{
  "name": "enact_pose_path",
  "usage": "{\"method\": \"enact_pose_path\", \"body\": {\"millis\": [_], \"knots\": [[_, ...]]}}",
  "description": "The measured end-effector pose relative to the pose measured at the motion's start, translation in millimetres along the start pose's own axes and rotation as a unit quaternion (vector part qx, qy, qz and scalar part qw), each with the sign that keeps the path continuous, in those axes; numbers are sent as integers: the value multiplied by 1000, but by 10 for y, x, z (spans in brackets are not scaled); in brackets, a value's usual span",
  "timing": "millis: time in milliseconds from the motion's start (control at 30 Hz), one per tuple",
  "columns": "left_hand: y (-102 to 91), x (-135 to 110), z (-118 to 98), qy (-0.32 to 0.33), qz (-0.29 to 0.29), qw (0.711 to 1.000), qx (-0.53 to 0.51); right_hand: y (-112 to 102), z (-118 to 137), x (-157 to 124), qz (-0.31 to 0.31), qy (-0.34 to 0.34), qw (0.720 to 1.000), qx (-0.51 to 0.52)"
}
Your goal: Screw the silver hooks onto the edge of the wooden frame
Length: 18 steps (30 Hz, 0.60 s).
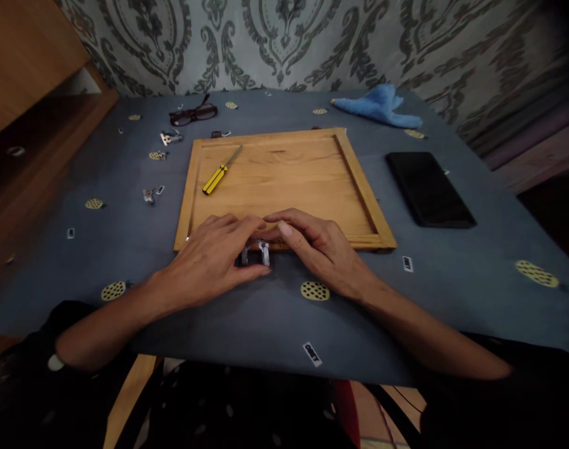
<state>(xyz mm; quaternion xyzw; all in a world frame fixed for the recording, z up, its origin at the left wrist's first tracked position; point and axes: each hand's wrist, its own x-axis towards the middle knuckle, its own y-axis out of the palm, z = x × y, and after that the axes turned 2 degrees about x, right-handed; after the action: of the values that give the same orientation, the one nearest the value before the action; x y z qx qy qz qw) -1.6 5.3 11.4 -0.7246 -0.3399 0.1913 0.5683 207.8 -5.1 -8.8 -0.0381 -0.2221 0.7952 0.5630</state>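
A wooden cabinet door panel point(284, 174) lies flat on a blue-grey tablecloth point(125, 249). At its near edge sits a small metal hinge point(260, 251). My left hand point(214, 255) curls round the hinge from the left, fingers pressed on it. From the right, my right hand point(319, 243) lays its fingers over the panel's near rim and the top of the hinge. A yellow-handled screwdriver point(221, 171) rests on the panel's far left part, untouched.
Glasses point(193, 114) and loose metal hinge parts point(171, 137) lie at the far left. A blue cloth point(380, 106) lies at the far right, a black phone point(429, 187) to the right of the panel. Wooden furniture point(27, 75) stands at the left.
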Motion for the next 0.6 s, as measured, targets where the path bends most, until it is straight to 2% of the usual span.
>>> {"method": "enact_pose_path", "body": {"millis": [300, 400, 500, 600], "knots": [[12, -24, 21, 2, -11, 1000, -28, -8, -30, -2, 11, -17, 1000, 1], [-117, -5, 101, -21, -15, 995, -98, -11, -28, 0, 7, -21, 999, -23], [-318, 94, 285, -67, -41, 984, -162, -14, -29, -2, 6, -16, 1000, -24], [-455, 260, 532, -113, -65, 987, -92, -16, -33, 2, 7, -14, 1000, -18]]}}
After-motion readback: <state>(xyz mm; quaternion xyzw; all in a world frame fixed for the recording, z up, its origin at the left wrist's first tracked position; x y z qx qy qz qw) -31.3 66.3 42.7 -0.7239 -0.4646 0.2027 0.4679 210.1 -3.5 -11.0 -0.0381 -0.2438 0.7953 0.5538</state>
